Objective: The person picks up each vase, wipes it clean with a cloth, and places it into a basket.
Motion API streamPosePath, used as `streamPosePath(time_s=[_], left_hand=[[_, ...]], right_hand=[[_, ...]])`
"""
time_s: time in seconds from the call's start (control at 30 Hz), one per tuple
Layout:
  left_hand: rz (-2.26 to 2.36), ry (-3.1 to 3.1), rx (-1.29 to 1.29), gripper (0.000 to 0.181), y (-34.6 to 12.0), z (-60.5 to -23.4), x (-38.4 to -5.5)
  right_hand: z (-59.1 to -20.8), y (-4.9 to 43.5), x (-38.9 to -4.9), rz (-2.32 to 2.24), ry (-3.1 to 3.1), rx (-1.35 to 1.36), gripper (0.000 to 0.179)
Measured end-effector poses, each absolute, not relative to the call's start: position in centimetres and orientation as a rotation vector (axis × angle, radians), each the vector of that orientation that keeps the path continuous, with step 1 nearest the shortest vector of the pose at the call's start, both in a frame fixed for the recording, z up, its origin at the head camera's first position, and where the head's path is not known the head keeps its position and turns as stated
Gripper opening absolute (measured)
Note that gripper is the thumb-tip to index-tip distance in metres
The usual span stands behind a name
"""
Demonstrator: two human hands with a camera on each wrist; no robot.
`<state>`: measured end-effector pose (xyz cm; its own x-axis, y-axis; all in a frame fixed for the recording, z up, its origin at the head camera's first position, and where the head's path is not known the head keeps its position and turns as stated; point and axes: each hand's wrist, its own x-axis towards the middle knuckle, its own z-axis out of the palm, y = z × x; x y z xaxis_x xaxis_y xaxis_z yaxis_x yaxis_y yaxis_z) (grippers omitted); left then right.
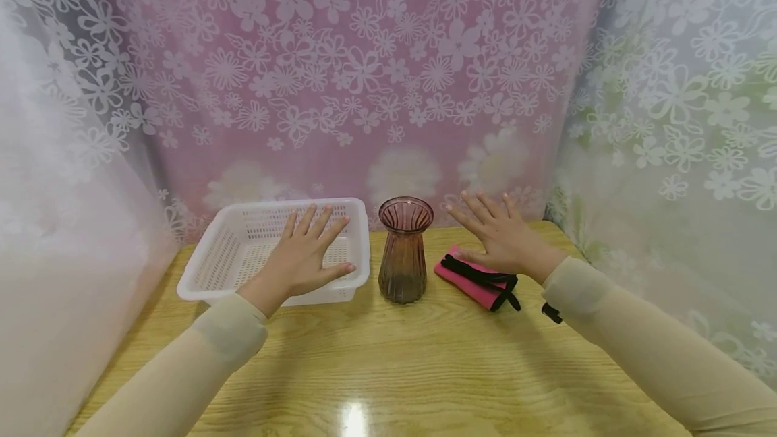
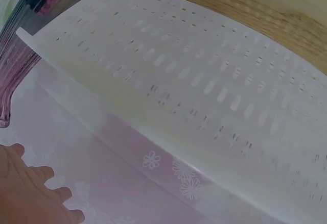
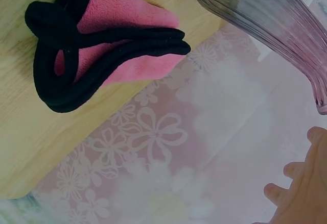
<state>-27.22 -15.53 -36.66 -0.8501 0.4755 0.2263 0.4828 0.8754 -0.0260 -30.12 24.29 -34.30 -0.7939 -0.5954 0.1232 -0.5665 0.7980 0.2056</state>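
My left hand (image 1: pixel 299 263), fingers spread, is held over the near side of a white perforated plastic basket (image 1: pixel 197 275) and holds nothing. The basket's slotted wall (image 2: pixel 204 76) fills much of the left wrist view. To its right a purplish ribbed glass vase (image 1: pixel 403 261) stands upright on the table. Over at the right, my right hand (image 1: pixel 506 241) is also spread, with nothing in it. Below that hand lies a folded pink cloth with black edging (image 1: pixel 470 285); in the right wrist view the cloth (image 3: pixel 127 9) shows its black trim and loop.
The wooden table (image 1: pixel 388 363) has its back edge close to a pink flower-patterned curtain (image 1: pixel 364 86). Pale translucent curtains hang at the left (image 1: pixel 73 221) and right (image 1: pixel 680 154). A small black item (image 1: pixel 551 313) shows beside the right cuff.
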Motion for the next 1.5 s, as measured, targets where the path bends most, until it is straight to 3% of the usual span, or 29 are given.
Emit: streamPosePath(time_s=[1.5], left_hand=[[-0.238,-2.838,-0.715,0.087,-13.2,-39.0,-28.2]], right_hand=[[-37.4,23.9,-30.7,-0.14,-2.842,0.952,0.084]])
